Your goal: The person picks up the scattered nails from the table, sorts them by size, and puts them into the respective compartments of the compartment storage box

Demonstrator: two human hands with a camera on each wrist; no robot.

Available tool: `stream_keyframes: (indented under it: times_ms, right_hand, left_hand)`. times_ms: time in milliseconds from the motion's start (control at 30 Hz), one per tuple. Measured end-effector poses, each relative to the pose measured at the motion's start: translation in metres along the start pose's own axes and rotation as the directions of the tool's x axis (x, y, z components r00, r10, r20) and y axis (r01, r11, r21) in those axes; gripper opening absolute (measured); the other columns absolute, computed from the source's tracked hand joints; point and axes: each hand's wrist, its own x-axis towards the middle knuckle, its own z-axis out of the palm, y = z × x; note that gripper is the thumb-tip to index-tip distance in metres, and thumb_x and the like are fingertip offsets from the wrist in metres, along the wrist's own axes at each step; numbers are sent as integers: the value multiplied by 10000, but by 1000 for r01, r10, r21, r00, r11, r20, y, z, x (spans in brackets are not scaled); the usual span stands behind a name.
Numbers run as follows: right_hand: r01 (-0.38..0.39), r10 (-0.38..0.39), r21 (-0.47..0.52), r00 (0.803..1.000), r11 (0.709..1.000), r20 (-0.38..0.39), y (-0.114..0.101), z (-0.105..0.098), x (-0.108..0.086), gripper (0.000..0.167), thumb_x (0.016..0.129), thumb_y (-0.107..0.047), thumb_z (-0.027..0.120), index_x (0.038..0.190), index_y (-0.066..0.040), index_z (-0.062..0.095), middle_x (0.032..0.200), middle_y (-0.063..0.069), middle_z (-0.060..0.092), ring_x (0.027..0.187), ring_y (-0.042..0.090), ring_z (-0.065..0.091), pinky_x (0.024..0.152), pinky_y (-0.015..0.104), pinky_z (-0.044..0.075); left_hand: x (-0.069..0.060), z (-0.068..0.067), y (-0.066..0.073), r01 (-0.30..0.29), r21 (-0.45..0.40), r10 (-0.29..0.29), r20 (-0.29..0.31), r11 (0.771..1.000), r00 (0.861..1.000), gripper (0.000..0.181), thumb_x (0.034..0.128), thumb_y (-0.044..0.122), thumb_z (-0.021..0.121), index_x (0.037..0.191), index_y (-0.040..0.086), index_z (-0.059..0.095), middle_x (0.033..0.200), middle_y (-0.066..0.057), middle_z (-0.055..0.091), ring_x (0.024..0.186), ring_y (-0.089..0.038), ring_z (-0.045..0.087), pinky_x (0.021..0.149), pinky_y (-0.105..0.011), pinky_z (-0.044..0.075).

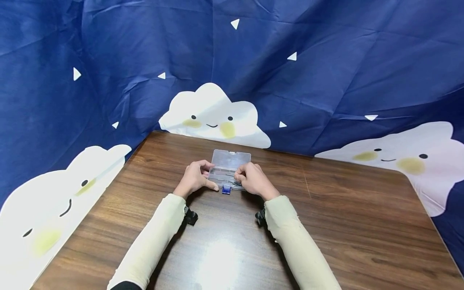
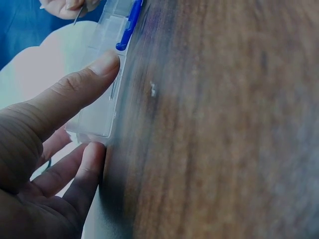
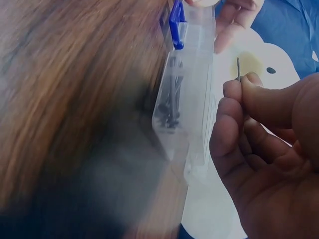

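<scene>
On the table stands a small clear plastic box [image 1: 216, 177] with its lid [image 1: 227, 158] raised at the back and a blue latch [image 1: 226, 189] at the front. My left hand [image 1: 195, 177] grips the box's left end, the thumb [image 2: 92, 74] along the front wall and other fingers at the end wall. Above the right part of the box, my right hand [image 1: 253, 179] pinches a thin pointed nail [image 3: 239, 67] between thumb and forefinger, tip out. Several dark nails [image 3: 172, 99] lie in the right front compartment; one or two thin pieces show in other compartments.
The brown wooden table [image 1: 344, 217] stretches to both sides and toward me. Behind it hangs a blue cloth [image 1: 308, 92] with white clouds. Dark wrist cameras sit below both hands, and a bright glare lies on the near tabletop.
</scene>
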Motion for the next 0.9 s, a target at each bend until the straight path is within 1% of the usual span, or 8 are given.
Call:
stream_keyframes:
  times_ms: [133, 300, 467, 700, 900]
  right_hand:
    - [3, -3, -11, 1000, 1000, 8, -6, 4, 6, 261, 908, 29, 584, 671, -67, 631, 578, -78, 436, 601, 127, 435, 689, 299, 406]
    - [5, -5, -29, 1000, 1000, 20, -14, 11, 14, 286, 908, 32, 577, 649, -84, 610, 573, -76, 407, 611, 125, 433, 704, 297, 402]
    - [-8, 10, -49, 999, 999, 34, -18, 15, 19, 258, 912, 10, 602, 674, -80, 644, 597, -62, 457, 660, 155, 494, 743, 309, 426]
    - [-4, 6, -74, 1000, 997, 26, -20, 18, 24, 286, 899, 21, 595, 644, -103, 633, 601, -62, 468, 672, 167, 509, 806, 328, 432]
    - [-14, 21, -119, 998, 993, 54, -24, 20, 24, 213, 888, 31, 593, 732, -69, 697, 648, -52, 531, 721, 165, 540, 785, 332, 470]
  left_hand:
    - [0, 0, -1, -5, 20, 5, 0, 1000, 1000, 805, 395, 83, 1033, 1141, 121, 731, 895, -52, 700, 828, -187, 633, 749, -320, 522]
    - [2, 0, -2, -19, 45, 19, 3, 999, 1000, 794, 402, 114, 1038, 1136, 136, 735, 900, -37, 694, 836, -180, 631, 754, -325, 520]
    - [1, 0, -1, -11, 47, 11, 3, 999, 1000, 790, 404, 112, 1038, 1135, 150, 739, 891, -39, 686, 835, -182, 622, 750, -326, 516]
    - [1, -1, 1, -12, 41, 12, -4, 999, 1000, 782, 404, 111, 1038, 1127, 146, 741, 890, -46, 685, 830, -189, 620, 732, -318, 515]
    - [2, 0, 0, -15, 43, 15, -1, 999, 1000, 776, 410, 110, 1039, 1127, 150, 743, 894, -40, 683, 831, -182, 617, 734, -313, 514]
